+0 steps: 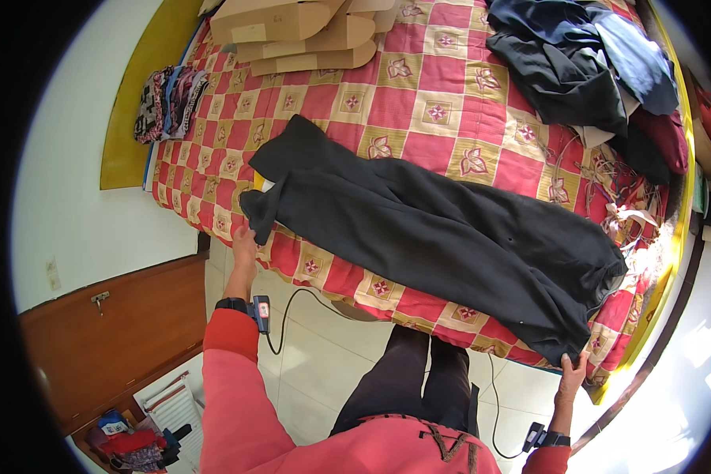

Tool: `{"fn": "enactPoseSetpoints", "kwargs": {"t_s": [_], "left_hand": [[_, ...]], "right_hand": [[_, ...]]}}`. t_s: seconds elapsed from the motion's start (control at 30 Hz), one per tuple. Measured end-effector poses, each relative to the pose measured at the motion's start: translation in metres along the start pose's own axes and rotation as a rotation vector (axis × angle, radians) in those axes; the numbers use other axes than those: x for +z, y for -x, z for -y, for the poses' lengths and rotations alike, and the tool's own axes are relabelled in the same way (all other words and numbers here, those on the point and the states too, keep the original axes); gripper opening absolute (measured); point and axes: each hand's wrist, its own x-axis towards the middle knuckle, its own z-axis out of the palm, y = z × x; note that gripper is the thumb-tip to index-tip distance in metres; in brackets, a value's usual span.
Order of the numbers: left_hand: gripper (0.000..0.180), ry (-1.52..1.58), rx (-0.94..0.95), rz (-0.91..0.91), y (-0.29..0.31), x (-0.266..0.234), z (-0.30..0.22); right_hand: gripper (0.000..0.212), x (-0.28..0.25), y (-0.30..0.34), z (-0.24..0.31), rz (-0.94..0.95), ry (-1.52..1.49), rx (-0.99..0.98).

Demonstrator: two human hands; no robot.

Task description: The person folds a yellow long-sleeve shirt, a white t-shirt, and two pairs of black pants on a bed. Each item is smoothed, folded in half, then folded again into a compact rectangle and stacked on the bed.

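Observation:
A pair of black trousers (419,213) lies stretched slantwise across the bed, its leg ends at the left and its waist at the right. My left hand (245,241) pinches the lower corner of the nearer leg's hem, which folds up a little there. At the bed's near right corner, my right hand (573,371) grips the near corner of the waist end between thumb and fingers. The two legs spread apart at the left, and soft creases run along the cloth. A dark device is strapped to each of my wrists, with a cable attached.
A red and beige checked bedcover (438,110) lies under the trousers. Flat cardboard boxes (308,39) are stacked at the back. Folded patterned clothes (170,103) sit far left. Dark clothes (577,71) heap at the back right, with tangled straps (608,178) nearer. A yellow bed edge (671,276) runs along the right.

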Motion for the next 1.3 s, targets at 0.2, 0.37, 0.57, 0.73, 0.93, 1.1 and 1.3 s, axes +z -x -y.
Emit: {"fn": "enactPoseSetpoints", "kwargs": {"t_s": [0.2, 0.37, 0.57, 0.73, 0.93, 1.1, 1.3], "left_hand": [[0.087, 0.144, 0.212, 0.276, 0.042, 0.019, 0.013], [0.097, -0.501, 0.809, -0.080, 0.059, 0.035, 0.019], [0.051, -0.374, 0.715, -0.032, 0.030, 0.018, -0.003], [0.026, -0.501, 1.134, -0.413, 0.009, -0.011, -0.051], [0.028, -0.098, 0.948, -0.343, 0.029, -0.062, -0.092], [0.028, -0.242, 0.881, -0.408, 0.034, -0.126, -0.101], [0.028, -0.612, 0.755, -0.356, -0.004, -0.152, -0.068]], "right_hand": [[0.043, 0.003, -0.002, -0.009, 0.019, 0.082, -0.045], [0.047, 0.005, -0.007, -0.007, 0.048, 0.111, -0.015], [0.047, 0.003, -0.011, -0.010, 0.075, 0.170, -0.054], [0.043, -0.001, -0.013, -0.015, 0.102, 0.167, -0.065], [0.023, -0.005, -0.013, -0.006, 0.066, -0.046, -0.047], [0.011, -0.037, -0.005, 0.019, -0.044, -0.044, -0.044], [0.007, -0.079, -0.015, 0.010, -0.080, -0.037, -0.086]]}}
